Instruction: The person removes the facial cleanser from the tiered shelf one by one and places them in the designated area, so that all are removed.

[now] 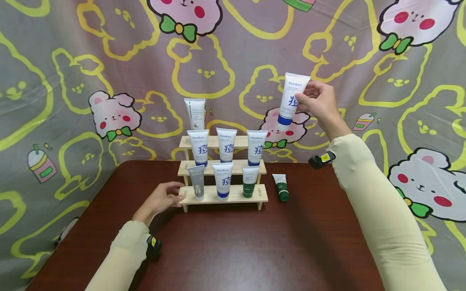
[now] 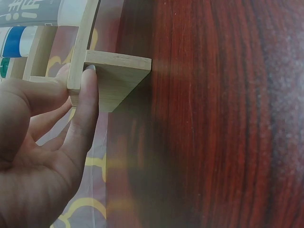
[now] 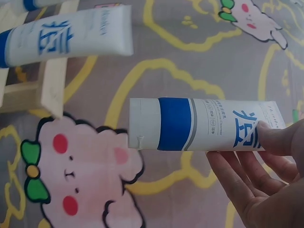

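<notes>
Head view: right fingers pinch a near-upright tube, cap down, above and right of the rack left fingers pinch.

At right, free air above top shelf; three tubes in front.

The head view looks forward and down across the table, set back; the left wrist view, close and turned sideways, shares with it the left end of the wooden stand; the right wrist view, likewise set, faces the curtain, sharing the raised tube
</notes>
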`<control>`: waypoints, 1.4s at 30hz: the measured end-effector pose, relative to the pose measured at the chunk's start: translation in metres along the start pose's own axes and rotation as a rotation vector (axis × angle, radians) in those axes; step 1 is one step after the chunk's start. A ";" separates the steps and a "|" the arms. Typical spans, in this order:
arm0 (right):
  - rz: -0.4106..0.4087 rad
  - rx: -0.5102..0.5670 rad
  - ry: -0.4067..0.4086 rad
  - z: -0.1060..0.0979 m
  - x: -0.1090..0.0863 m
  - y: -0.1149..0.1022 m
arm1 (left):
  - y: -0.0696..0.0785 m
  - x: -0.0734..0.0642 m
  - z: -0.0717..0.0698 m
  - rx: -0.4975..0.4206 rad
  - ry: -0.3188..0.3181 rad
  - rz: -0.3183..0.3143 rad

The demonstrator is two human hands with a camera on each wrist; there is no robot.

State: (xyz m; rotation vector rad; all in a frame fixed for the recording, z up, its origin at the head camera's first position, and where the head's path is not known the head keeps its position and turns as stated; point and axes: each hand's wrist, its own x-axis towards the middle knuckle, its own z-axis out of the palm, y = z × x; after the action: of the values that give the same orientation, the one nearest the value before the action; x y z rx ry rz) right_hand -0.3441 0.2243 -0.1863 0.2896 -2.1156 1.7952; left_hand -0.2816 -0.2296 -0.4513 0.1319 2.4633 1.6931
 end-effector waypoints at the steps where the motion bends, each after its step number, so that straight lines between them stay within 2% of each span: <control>1: 0.007 -0.017 -0.001 -0.001 -0.001 0.003 | 0.000 0.000 0.000 0.002 -0.001 0.001; 7: 0.026 -0.127 -0.028 -0.009 -0.006 0.021 | 0.002 0.000 0.000 0.017 0.005 -0.008; 17: 0.039 -0.289 -0.125 -0.018 -0.016 0.054 | 0.003 0.001 0.000 0.014 0.007 -0.002; 27: 0.084 -0.326 -0.178 -0.028 -0.025 0.081 | 0.005 0.001 0.001 0.029 0.014 -0.019; 42: 0.138 -0.415 -0.246 -0.037 -0.041 0.119 | 0.003 -0.002 0.000 -0.004 0.007 0.013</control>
State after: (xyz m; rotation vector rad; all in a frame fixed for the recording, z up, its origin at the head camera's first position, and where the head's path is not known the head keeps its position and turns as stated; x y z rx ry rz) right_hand -0.3462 0.2789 -0.3060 0.2710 -2.6748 1.3947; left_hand -0.2801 -0.2283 -0.4485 0.1423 2.4696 1.7066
